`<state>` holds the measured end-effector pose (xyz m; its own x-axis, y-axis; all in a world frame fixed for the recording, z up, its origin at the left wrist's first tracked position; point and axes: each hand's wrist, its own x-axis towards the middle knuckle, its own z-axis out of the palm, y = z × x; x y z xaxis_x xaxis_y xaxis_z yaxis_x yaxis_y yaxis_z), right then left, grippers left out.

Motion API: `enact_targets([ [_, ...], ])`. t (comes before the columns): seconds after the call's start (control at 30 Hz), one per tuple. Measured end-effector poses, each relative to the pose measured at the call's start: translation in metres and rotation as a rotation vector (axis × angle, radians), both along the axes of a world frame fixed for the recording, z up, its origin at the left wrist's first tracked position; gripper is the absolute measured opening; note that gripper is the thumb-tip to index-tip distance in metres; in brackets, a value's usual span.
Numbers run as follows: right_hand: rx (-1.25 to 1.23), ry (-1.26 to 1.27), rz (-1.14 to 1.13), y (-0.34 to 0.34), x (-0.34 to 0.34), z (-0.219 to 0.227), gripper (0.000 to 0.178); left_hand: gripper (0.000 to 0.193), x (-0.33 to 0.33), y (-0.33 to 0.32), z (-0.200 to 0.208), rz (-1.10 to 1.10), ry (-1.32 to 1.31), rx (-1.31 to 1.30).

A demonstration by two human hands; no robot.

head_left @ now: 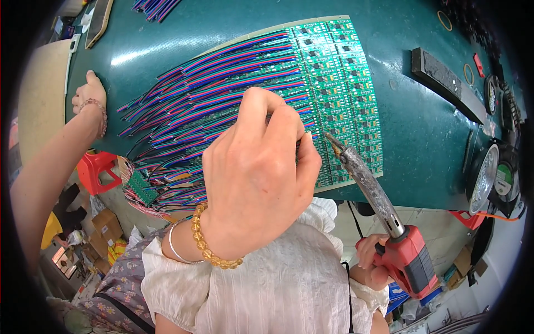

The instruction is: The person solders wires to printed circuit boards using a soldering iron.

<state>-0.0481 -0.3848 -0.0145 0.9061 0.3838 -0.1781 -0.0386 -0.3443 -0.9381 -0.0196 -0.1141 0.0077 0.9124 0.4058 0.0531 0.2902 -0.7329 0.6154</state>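
A large green circuit board panel lies on the table, its right part covered in rows of small chips. Bundles of thin red, blue, green and black wires run leftward from its rows. My left hand, with a yellow bead bracelet and a silver bangle, is closed in a pinch over the panel among the wires. What its fingertips hold is hidden behind the knuckles. My right hand grips a red and black soldering gun. Its dark tip points at the panel, just right of my left thumb.
Another person's hand rests at the table's left edge. A phone lies far left. Right on the green table are a dark bar, rubber bands, a round metal dish and a fan. A red stool stands below left.
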Motion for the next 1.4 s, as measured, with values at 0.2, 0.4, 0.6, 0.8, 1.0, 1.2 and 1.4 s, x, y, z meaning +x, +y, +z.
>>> enact_targets([
  [0.2,0.250,0.147,-0.201,0.009,-0.005,-0.006,0.047,0.015,0.000,0.000,-0.001,-0.005,-0.009,0.000],
  [0.4,0.172,0.366,-0.008,-0.003,0.009,-0.001,0.030,0.016,0.000,0.001,-0.002,-0.010,-0.019,0.006],
  [0.6,-0.034,-0.007,0.219,-0.001,0.012,0.007,0.024,0.016,0.001,0.001,-0.001,-0.010,-0.031,0.008],
  [0.8,0.282,0.164,-0.173,0.001,-0.007,-0.005,0.029,0.015,0.000,0.000,-0.001,-0.013,-0.033,0.012],
  [1.0,0.079,0.048,0.084,-0.001,0.007,0.002,0.016,0.015,0.001,0.002,-0.001,-0.015,-0.020,0.011],
  [1.2,-0.156,-0.103,0.147,0.000,0.006,0.009,0.014,0.014,0.000,0.002,0.000,-0.019,-0.008,0.017],
  [1.4,0.061,-0.051,-0.102,0.004,-0.010,-0.010,0.021,0.013,-0.001,0.002,0.001,-0.031,0.006,0.018],
])
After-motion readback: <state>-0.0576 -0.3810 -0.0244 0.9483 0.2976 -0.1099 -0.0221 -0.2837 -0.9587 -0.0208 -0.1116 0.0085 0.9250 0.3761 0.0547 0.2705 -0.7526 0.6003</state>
